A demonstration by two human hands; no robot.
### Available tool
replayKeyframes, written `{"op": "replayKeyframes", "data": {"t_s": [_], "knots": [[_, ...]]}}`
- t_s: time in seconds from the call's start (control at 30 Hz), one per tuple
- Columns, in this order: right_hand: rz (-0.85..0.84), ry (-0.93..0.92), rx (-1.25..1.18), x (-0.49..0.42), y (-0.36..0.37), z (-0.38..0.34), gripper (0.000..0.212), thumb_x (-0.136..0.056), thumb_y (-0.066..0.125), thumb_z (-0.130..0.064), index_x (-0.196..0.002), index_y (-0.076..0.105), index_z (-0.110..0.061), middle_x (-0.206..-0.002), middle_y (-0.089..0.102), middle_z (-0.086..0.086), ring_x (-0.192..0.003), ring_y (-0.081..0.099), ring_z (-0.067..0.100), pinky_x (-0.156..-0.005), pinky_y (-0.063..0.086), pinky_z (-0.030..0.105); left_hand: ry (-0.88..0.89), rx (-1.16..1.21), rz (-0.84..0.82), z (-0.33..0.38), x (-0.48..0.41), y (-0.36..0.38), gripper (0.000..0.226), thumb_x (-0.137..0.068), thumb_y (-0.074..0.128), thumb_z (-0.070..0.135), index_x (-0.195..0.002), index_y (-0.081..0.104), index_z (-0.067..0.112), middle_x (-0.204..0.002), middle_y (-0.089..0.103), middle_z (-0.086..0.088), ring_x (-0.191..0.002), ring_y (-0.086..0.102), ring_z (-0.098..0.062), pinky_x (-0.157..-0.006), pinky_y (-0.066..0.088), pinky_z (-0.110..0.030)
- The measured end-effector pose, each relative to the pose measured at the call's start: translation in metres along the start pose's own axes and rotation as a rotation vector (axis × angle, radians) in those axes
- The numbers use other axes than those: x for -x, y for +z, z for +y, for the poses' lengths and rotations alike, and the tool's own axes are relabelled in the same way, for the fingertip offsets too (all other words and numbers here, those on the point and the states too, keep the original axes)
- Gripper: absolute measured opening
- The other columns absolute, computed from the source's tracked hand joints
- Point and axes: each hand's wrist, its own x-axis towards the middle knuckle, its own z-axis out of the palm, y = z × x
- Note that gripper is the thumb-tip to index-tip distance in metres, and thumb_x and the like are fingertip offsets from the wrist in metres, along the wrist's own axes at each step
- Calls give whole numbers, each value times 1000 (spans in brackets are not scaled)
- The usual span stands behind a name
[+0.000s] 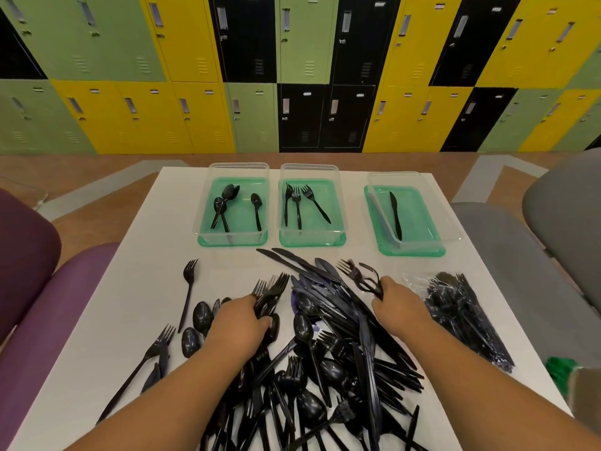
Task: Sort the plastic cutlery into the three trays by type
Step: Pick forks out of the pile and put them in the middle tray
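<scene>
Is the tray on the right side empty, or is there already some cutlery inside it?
Not empty. The right tray holds one black knife, lying lengthwise near its left side.

Behind the cutlery pile (325, 346) we see three trays: spoons (232, 206) left, forks (310, 206) centre, a knife (406, 216) right; a bagged bundle (461, 310) lies right of the pile.
</scene>
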Motion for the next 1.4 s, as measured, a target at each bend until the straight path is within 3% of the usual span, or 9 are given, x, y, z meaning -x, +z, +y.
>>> {"op": "replayKeyframes", "data": {"t_s": [0.17, 0.33, 0.47, 0.63, 0.87, 0.97, 1.1, 1.27, 1.4], "knots": [[-34, -43, -167, 22, -10, -12, 20, -98, 38, -29, -102, 51, -14, -87, 58, 5, -81, 52, 27, -68, 38, 33, 14, 97, 19, -9, 14, -8, 31, -97, 47, 31, -117, 57, 10, -98, 64, -6, -81, 53, -18, -70, 38, -26], [-165, -100, -283, 57, -2, -32, 25, -99, 42, -31, -115, 55, -16, -100, 62, 4, -89, 56, 22, -76, 43, 30, 40, 161, 8, -13, 30, -15, 23, -100, 37, 32, -83, 44, 18, -73, 53, 2, -67, 51, -14, -61, 37, -33], [-252, -119, -339, 86, 14, -58, 22, -96, 48, -30, -109, 60, -16, -93, 63, 2, -84, 59, 19, -74, 46, 28, 69, 200, 19, -16, 42, -22, 18, -101, 35, 29, -96, 45, 15, -78, 53, 2, -76, 52, -19, -66, 36, -31], [-306, -72, -264, 115, 40, -82, 16, -85, 62, -31, -75, 58, -20, -80, 64, 1, -72, 60, 17, -74, 52, 32, -2, 361, -18, -33, 58, -21, 19, -100, 38, 25, -109, 49, 13, -71, 53, -3, -64, 51, -19, -60, 41, -32], [-179, 12, -164, 134, 68, -93, 34, -79, 66, -49, -87, 59, -16, -89, 66, 1, -80, 65, 19, -74, 55, 34, -62, 429, -51, -54, 89, -18, 14, -100, 38, 23, -109, 49, 18, -90, 66, -18, -72, 55, -19, -66, 43, -30], [-151, 25, -176, 137, 69, -94, 31, -81, 65, -46, -93, 60, -17, -93, 67, -1, -84, 65, 18, -76, 55, 34, -68, 422, -71, -66, 98, -15, 14, -100, 39, 22, -106, 51, 19, -74, 60, -4, -63, 52, -14, -56, 39, -25], [-129, 2, -184, 140, 67, -97, 18, -85, 57, -31, -72, 49, -22, -71, 54, -7, -71, 56, 18, -60, 45, 27, -95, 444, -106, -74, 103, -13, 17, -99, 40, 23, -84, 47, 19, -69, 55, -8, -59, 49, -18, -59, 42, -32], [-86, 48, -531, 142, 63, -93, 7, -85, 62, -24, -79, 60, -22, -75, 64, -5, -71, 61, 14, -66, 49, 27, -18, 314, -85, -68, 111, -10, 8, -97, 46, 29, -96, 52, 24, -76, 59, 6, -65, 54, -6, -54, 39, -19], [-78, 74, -917, 147, 47, -87, 14, -88, 65, -21, -102, 65, -25, -95, 69, -6, -87, 63, 7, -66, 45, 15, 4, 202, -90, -59, 119, -4, 11, -88, 58, 36, -93, 61, 27, -78, 65, 7, -70, 61, -10, -64, 50, -28]]}}
